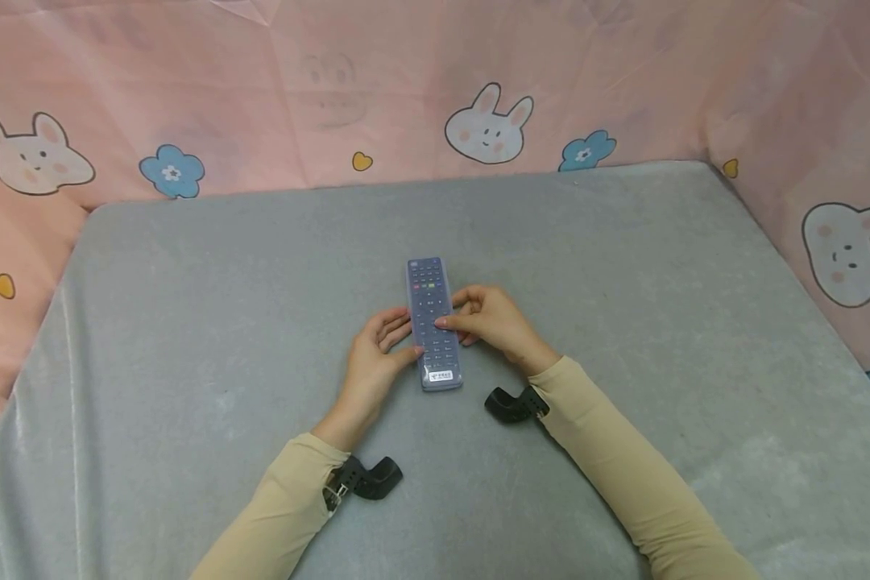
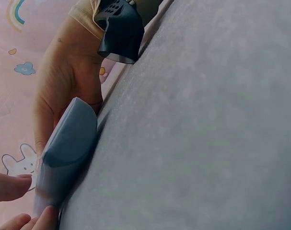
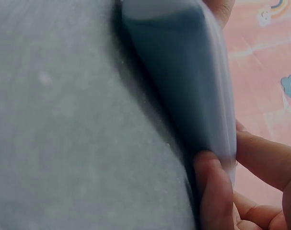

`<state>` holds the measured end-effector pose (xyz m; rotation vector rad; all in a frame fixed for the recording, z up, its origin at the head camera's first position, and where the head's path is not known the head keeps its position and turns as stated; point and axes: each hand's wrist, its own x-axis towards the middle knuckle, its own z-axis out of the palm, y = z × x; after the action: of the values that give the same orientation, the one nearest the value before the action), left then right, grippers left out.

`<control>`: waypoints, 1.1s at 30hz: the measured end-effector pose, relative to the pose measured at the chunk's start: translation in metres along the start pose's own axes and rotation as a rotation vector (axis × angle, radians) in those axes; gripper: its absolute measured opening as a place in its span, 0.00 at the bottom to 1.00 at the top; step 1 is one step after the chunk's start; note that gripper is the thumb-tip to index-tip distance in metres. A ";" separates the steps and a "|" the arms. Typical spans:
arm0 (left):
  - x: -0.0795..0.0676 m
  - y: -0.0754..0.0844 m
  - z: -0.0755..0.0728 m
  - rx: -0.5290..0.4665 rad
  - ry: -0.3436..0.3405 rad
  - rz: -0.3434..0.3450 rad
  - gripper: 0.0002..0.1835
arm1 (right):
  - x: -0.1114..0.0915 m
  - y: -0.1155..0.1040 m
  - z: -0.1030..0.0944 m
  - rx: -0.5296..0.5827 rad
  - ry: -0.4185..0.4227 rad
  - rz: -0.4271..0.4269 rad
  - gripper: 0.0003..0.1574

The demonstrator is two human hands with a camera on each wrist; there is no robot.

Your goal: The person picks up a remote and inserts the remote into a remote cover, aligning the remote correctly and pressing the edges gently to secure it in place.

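A remote control in a clear bluish sleeve lies lengthwise between both hands, buttons facing up and a white label at its near end. My left hand holds its left edge, thumb on the lower face and fingers along the side. On the other edge, my right hand pinches it with the thumb over the buttons and the fingers at the side. The left wrist view shows the rounded near end of the remote control close over the cloth. Fingertips of the right hand reach its underside in the right wrist view.
A grey plush cloth covers the table. Pink curtains with rabbits, flowers and hearts stand along the back and sides. Each wrist carries a black camera mount over a beige sleeve.
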<state>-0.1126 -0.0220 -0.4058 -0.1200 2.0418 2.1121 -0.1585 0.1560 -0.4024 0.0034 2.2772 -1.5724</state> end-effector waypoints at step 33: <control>0.003 -0.002 -0.003 -0.119 -0.001 -0.053 0.28 | -0.001 0.001 -0.001 0.060 -0.025 -0.015 0.22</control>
<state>-0.1151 -0.0242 -0.4085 -0.1891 1.8904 2.1998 -0.1583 0.1576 -0.4023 -0.0182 2.2150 -1.6390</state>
